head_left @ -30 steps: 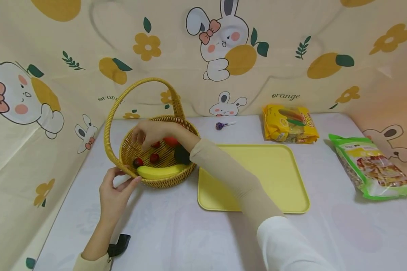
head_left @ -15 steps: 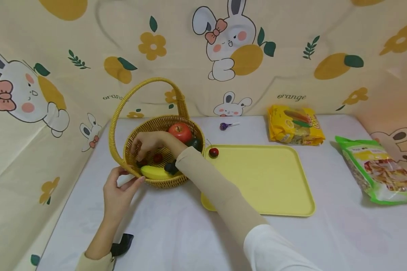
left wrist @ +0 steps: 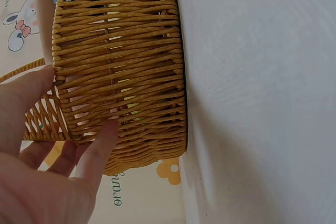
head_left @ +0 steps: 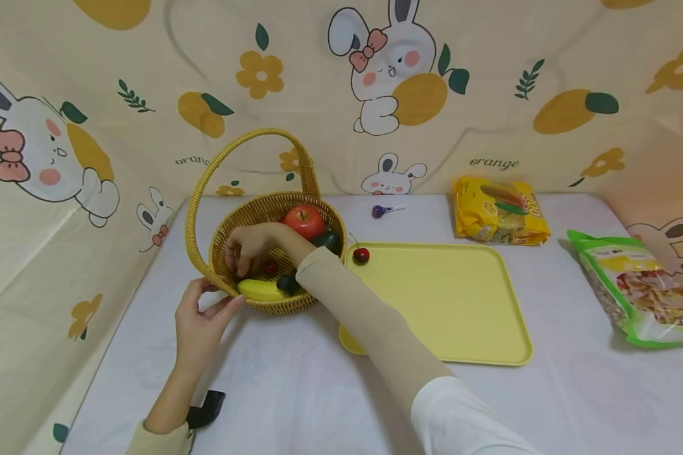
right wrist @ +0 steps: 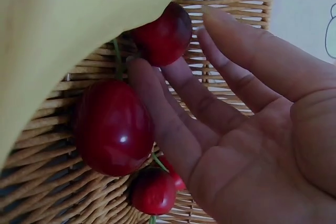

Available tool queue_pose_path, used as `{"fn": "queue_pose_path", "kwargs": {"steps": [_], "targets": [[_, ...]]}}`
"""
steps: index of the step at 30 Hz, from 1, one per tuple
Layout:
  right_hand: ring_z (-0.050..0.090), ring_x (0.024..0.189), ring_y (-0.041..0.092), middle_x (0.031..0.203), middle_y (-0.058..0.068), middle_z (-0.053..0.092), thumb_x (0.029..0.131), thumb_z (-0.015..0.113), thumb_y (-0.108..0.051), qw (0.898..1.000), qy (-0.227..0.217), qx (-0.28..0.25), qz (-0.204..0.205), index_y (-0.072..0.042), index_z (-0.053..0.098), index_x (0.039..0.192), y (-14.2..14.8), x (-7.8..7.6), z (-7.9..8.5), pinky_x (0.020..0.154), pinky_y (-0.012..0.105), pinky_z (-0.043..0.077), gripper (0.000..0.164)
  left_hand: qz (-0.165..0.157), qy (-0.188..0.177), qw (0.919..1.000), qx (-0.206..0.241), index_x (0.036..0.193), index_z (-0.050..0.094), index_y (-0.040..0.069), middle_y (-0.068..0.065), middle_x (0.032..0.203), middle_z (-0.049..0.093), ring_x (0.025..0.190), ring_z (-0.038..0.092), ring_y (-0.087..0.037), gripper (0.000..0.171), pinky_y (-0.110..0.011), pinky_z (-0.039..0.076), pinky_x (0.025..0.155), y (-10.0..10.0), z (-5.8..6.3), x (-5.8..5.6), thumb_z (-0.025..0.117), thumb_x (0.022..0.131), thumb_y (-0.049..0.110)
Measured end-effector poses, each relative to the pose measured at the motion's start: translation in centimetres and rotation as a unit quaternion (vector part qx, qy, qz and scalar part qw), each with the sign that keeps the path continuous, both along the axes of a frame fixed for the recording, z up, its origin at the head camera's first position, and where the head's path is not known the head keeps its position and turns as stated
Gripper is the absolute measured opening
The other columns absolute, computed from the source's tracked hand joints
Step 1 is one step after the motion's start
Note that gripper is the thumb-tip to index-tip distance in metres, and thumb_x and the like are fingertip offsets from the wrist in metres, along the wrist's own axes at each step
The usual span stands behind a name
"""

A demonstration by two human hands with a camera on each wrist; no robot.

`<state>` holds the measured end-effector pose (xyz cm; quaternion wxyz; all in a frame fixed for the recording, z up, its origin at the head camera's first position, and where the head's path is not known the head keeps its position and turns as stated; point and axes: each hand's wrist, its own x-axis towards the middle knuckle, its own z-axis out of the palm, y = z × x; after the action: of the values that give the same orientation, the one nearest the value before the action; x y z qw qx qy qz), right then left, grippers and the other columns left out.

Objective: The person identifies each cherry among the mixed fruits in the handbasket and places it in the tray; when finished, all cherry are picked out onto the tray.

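My left hand (head_left: 199, 328) grips the wicker basket (head_left: 279, 307) at the near left rim, by the foot of its tall handle. The left wrist view shows fingers on both sides of the weave. Inside the basket is my right hand (head_left: 250, 248), its fingers reaching down at the left side. In the right wrist view, the fingertips lie around a dark red cherry (right wrist: 167, 35), the thumb apart from it. A larger-looking cherry (right wrist: 114, 127) is beside the fingers, another (right wrist: 153, 190) lower. The basket also holds a banana (head_left: 260, 290), a red apple (head_left: 305, 221) and a dark green fruit (head_left: 328, 241).
A yellow tray (head_left: 449, 303) stands right of the basket, with one cherry (head_left: 361, 255) at its far left corner. Behind it lie a lollipop (head_left: 379, 211) and a yellow food package (head_left: 499, 211). A green-edged bag (head_left: 640, 287) lies at the right.
My right forearm has shifted, uncovering the apple and the cherry on the tray. The right hand has dipped lower into the basket. My left hand keeps its hold; the view has shifted slightly.
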<state>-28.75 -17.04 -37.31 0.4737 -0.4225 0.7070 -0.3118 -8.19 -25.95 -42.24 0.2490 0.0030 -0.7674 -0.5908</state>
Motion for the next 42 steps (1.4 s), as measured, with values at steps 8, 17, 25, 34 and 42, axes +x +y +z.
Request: {"fn": "queue_pose_path", "kwargs": {"steps": [8,17,25,34,42], "targets": [[0.058,0.084,0.013,0.094,0.005,0.066,0.086,0.073,0.005,0.997,0.044,-0.063,0.005,0.001,0.07,0.103,0.3,-0.3,0.2,0.077,0.03,0.058,0.018,-0.007,0.01,0.9999,-0.004,0.119,0.054,-0.014,-0.007,0.109,0.052,0.096,0.061,-0.017,0.045,-0.021,0.06,0.081,0.5,0.3,-0.1,0.073,0.079,-0.019],[0.065,0.089,0.016,0.099,0.005,0.071,0.093,0.072,-0.014,0.974,0.107,-0.199,-0.032,-0.002,0.073,0.109,4.2,-0.9,4.4,0.077,0.032,0.058,0.02,-0.018,0.025,0.9995,-0.007,0.118,0.055,-0.014,-0.021,0.112,0.053,0.103,0.055,-0.018,0.046,-0.02,0.059,0.08,0.6,-0.1,-0.3,0.074,0.076,-0.021],[0.061,0.086,0.03,0.104,0.009,0.07,0.096,0.069,-0.016,0.935,0.132,-0.287,-0.16,-0.003,0.073,0.11,14.2,-2.5,5.5,0.077,0.042,0.056,0.02,-0.004,0.003,0.9999,-0.012,0.118,0.055,-0.012,-0.015,0.112,0.054,0.1,0.06,-0.016,0.045,-0.02,0.06,0.079,0.6,-0.1,-0.2,0.075,0.078,-0.019],[0.066,0.088,0.027,0.105,0.014,0.064,0.09,0.072,-0.005,0.933,0.057,-0.225,-0.276,0.001,0.065,0.114,24.6,-4.0,1.4,0.069,0.025,0.057,0.026,0.001,0.012,0.9998,-0.014,0.115,0.054,-0.015,-0.022,0.112,0.053,0.104,0.055,-0.019,0.044,-0.018,0.059,0.079,0.6,-0.1,0.0,0.074,0.077,-0.02],[0.06,0.085,0.02,0.093,0.008,0.068,0.09,0.072,-0.006,0.943,0.078,-0.168,-0.278,0.007,0.065,0.108,28.2,-3.6,-1.6,0.075,0.023,0.052,0.023,0.015,0.0,0.9996,-0.026,0.116,0.055,-0.011,-0.018,0.113,0.054,0.105,0.054,-0.017,0.043,-0.016,0.058,0.08,0.5,0.0,0.1,0.074,0.078,-0.018]]}}
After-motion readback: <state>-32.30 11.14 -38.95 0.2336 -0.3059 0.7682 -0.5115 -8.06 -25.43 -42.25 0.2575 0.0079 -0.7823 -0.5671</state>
